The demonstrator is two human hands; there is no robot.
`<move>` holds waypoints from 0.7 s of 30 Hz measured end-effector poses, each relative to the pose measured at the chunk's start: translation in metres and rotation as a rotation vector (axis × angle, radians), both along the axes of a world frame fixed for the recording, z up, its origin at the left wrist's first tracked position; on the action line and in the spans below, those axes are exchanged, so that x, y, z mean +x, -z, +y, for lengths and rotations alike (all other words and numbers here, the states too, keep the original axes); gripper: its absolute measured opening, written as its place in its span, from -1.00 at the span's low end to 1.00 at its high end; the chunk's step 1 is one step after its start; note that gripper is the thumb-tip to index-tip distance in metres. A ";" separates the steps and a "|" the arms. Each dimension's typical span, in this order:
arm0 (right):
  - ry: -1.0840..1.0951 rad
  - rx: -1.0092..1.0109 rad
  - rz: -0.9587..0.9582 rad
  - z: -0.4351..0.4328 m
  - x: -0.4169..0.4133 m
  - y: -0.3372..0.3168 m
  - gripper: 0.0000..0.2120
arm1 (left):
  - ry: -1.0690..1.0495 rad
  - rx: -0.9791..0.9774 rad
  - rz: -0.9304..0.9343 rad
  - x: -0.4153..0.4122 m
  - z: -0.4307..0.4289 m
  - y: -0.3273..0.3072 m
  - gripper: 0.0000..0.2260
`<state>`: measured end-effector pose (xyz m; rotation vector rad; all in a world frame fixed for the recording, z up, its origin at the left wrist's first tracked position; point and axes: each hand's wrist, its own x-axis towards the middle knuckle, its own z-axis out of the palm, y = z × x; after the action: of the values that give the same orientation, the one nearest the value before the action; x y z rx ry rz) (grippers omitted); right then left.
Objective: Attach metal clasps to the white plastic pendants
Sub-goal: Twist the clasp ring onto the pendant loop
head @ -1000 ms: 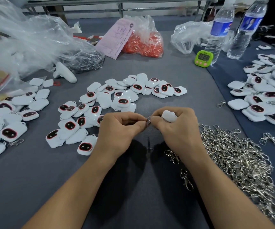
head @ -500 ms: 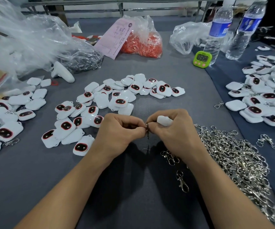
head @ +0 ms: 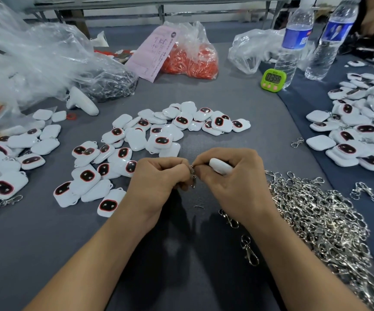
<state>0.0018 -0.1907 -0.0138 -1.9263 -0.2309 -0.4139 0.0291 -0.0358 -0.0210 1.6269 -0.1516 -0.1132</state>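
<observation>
Mid-attachment, the left hand (head: 159, 178) pinches a metal clasp (head: 192, 176) at the white pendant (head: 220, 166) gripped by the right hand (head: 235, 182); likely next, threading its ring fully through

A grey cloth surface (head: 260, 113) carried the clutter. Along its far edge sat a clear bag of orange pieces (head: 190, 61), with a pink printed slip (head: 153, 52) leaning against its left side. Toward the far-left corner lay a heap of crumpled clear plastic (head: 31, 57) and a bag of dark metal parts (head: 109, 84). A white handheld controller (head: 81, 102) rested just in front, with a small red ring (head: 71, 116) near it. At the far right stood a green timer (head: 273, 80), touching the nearer water bottle (head: 293, 41). A second bottle (head: 327, 41) stood on the dark blue cloth (head: 309, 99), and another clear bag (head: 253, 50) lay behind the timer.
</observation>
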 end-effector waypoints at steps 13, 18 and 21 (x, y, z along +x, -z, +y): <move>0.202 -0.129 0.261 -0.004 0.010 0.017 -0.85 | -0.105 1.035 -0.625 0.002 0.007 0.005 -0.90; 0.116 -0.020 0.304 -0.013 0.014 0.018 -0.80 | -0.051 0.972 -0.584 0.001 0.003 0.007 -0.89; 0.168 -0.021 0.297 -0.012 0.014 0.019 -0.75 | -0.055 0.892 -0.503 0.000 0.004 0.007 -0.90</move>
<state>0.0160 -0.2032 -0.0328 -2.0060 0.1210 -0.2310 0.0295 -0.0320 -0.0275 2.5261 -0.4924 0.3230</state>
